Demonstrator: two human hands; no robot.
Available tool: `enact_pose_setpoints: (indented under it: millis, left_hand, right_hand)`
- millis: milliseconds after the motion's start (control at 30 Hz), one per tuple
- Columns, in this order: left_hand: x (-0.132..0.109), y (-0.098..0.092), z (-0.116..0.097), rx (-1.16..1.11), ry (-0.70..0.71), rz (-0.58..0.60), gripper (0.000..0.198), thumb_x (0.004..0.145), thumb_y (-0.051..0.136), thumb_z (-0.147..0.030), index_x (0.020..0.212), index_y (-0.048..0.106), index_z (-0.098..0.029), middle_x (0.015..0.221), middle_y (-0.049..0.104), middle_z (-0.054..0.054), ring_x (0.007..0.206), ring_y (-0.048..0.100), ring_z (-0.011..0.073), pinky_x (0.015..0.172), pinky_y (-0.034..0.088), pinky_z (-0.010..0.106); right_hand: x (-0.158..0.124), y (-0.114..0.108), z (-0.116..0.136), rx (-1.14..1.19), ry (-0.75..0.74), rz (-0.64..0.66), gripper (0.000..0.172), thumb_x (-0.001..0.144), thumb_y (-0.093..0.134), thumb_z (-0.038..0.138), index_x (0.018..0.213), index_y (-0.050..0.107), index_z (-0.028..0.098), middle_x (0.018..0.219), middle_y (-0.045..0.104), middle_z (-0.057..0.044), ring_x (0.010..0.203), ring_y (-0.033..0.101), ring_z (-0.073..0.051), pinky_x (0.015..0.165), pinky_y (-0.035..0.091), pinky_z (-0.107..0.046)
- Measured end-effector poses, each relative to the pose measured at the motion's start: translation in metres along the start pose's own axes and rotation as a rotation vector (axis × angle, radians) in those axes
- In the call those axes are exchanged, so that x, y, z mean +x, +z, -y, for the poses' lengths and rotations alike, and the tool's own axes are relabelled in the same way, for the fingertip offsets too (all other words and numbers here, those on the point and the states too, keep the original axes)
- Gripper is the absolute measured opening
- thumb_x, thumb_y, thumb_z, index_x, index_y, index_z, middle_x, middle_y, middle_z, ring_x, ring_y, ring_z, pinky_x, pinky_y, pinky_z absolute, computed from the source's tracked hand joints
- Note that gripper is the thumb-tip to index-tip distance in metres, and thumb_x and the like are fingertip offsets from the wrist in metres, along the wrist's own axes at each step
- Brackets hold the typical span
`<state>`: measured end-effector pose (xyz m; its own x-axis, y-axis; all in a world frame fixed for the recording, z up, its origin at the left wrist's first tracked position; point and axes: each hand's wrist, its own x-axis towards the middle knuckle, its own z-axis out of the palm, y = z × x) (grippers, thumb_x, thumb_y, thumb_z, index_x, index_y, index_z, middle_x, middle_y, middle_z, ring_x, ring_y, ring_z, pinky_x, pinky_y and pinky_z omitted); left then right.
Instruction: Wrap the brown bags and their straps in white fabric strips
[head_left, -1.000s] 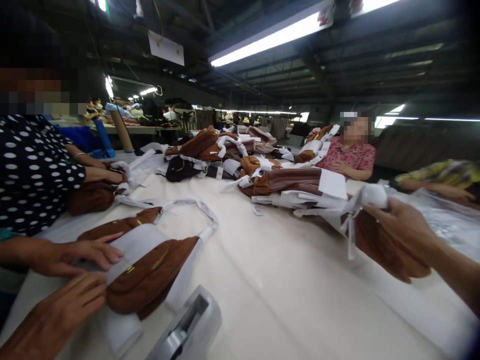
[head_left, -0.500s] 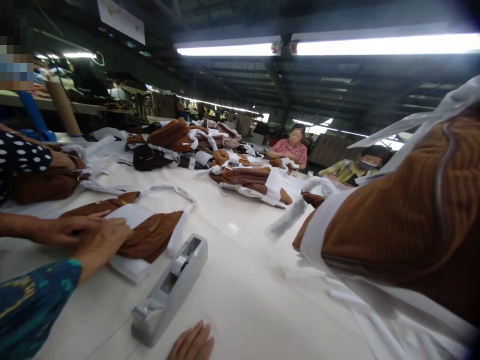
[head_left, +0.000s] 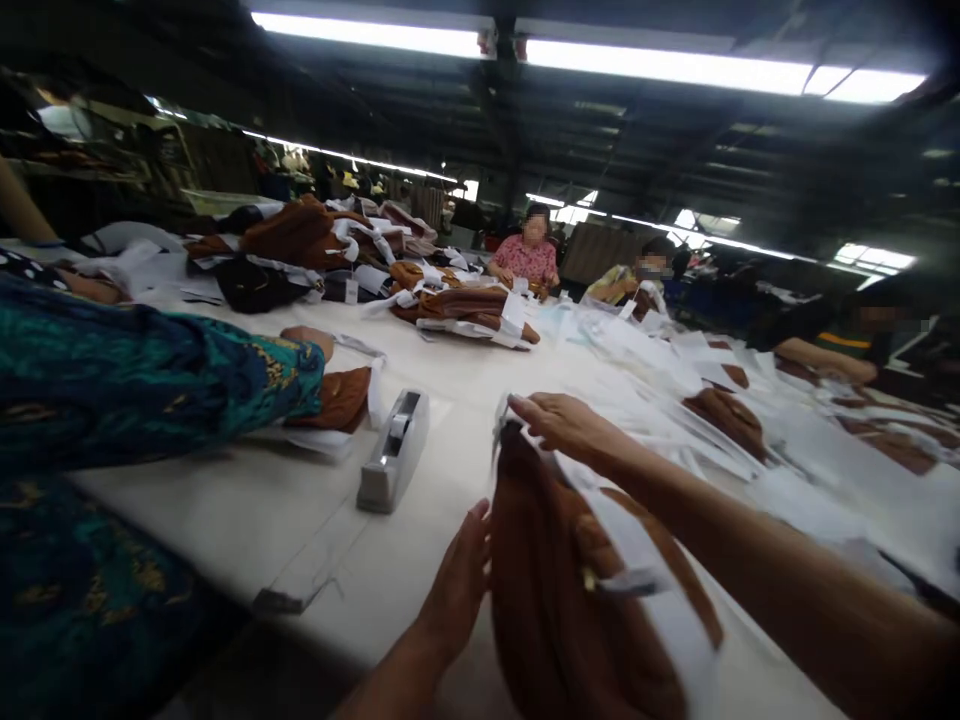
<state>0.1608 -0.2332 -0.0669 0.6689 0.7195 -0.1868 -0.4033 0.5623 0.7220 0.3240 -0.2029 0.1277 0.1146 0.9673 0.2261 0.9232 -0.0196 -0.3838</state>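
Observation:
A brown bag [head_left: 555,590] partly wrapped in white paper lies on the white table [head_left: 270,500] right in front of me. My left hand [head_left: 454,585] rests flat against the bag's left side, fingers stretched out. My right hand [head_left: 566,425] reaches over the bag's far end and pinches the white paper there. A grey tape dispenser [head_left: 394,452] stands on the table to the left of the bag.
A co-worker's teal patterned sleeve [head_left: 150,380] stretches across the left, its hand by another brown bag [head_left: 341,397]. Piles of brown bags [head_left: 457,305] and white paper lie further back. More wrapped bags [head_left: 724,415] lie at the right. Other people sit at the far side.
The brown bag, held up close to the camera at the right, has come down onto the table before me. My left hand moved onto its side. The view turned right.

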Motion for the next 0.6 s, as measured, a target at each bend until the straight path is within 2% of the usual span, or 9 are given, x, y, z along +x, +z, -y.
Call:
enact_pose_setpoints:
  millis: [67,133,200,267,333,367,467,600]
  left_hand:
    - [-0.01,-0.005,0.003,-0.09,-0.072,0.031,0.066,0.081,0.042,-0.06,0.13,0.039,-0.017,0.124,0.052,0.013,0.115,0.049,0.0291,0.095,0.042,0.042]
    - [-0.013,-0.019,0.004,-0.114,-0.105,0.014,0.062,0.081,0.048,-0.053,0.129,0.039,-0.015,0.12,0.055,0.013,0.11,0.052,0.0283,0.097,0.041,0.041]
    - [-0.014,-0.032,0.004,-0.073,-0.072,-0.026,0.06,0.081,0.053,-0.048,0.129,0.038,-0.016,0.122,0.054,0.012,0.11,0.053,0.027,0.098,0.04,0.041]
    - [-0.014,-0.039,0.003,0.036,-0.009,-0.095,0.06,0.079,0.059,-0.042,0.129,0.036,-0.019,0.125,0.051,0.011,0.113,0.051,0.0256,0.1,0.038,0.04]
    - [-0.015,-0.04,0.003,0.17,0.056,-0.176,0.066,0.074,0.066,-0.035,0.13,0.034,-0.021,0.127,0.05,0.01,0.115,0.048,0.0246,0.102,0.036,0.038]
    - [-0.015,-0.039,0.004,0.232,0.086,-0.206,0.069,0.072,0.068,-0.032,0.13,0.033,-0.021,0.127,0.05,0.009,0.116,0.048,0.0242,0.102,0.036,0.038]
    - [-0.008,-0.037,0.003,0.399,0.155,-0.201,0.066,0.071,0.064,-0.022,0.129,0.034,-0.018,0.125,0.052,0.009,0.114,0.049,0.0238,0.101,0.037,0.038]
    - [0.029,-0.034,-0.007,0.692,0.193,-0.011,0.055,0.069,0.052,-0.014,0.123,0.042,-0.012,0.119,0.056,0.01,0.109,0.053,0.0233,0.098,0.039,0.038]
  right_hand:
    - [-0.02,0.032,-0.008,0.026,0.054,0.078,0.052,0.085,0.033,0.059,0.076,0.061,0.016,0.069,0.062,-0.001,0.068,0.059,-0.015,0.071,0.047,-0.028]
    - [-0.045,0.045,-0.034,0.012,0.122,0.104,0.048,0.086,0.031,0.056,0.08,0.061,0.018,0.08,0.065,-0.002,0.078,0.06,-0.018,0.077,0.046,-0.03]
    - [-0.071,0.044,-0.072,-0.033,0.218,0.073,0.047,0.086,0.028,0.052,0.087,0.06,0.018,0.096,0.064,-0.007,0.095,0.057,-0.023,0.088,0.041,-0.036]
    - [-0.097,0.04,-0.113,-0.11,0.368,0.009,0.05,0.08,0.033,0.052,0.091,0.06,0.012,0.107,0.059,-0.018,0.11,0.048,-0.033,0.096,0.032,-0.047]
    - [-0.126,0.041,-0.146,-0.128,0.488,0.035,0.052,0.073,0.038,0.055,0.086,0.061,0.01,0.099,0.062,-0.023,0.103,0.052,-0.04,0.09,0.036,-0.054]
    - [-0.141,0.045,-0.157,-0.114,0.52,0.074,0.05,0.07,0.042,0.056,0.081,0.062,0.012,0.091,0.064,-0.021,0.094,0.057,-0.039,0.084,0.042,-0.053]
    - [-0.194,0.062,-0.171,0.024,0.553,0.186,0.043,0.071,0.042,0.058,0.069,0.063,0.02,0.074,0.068,-0.008,0.079,0.063,-0.031,0.074,0.051,-0.041]
    - [-0.268,0.08,-0.164,0.51,0.687,0.255,0.04,0.072,0.049,0.057,0.078,0.067,0.022,0.083,0.069,-0.004,0.089,0.062,-0.03,0.083,0.049,-0.037]
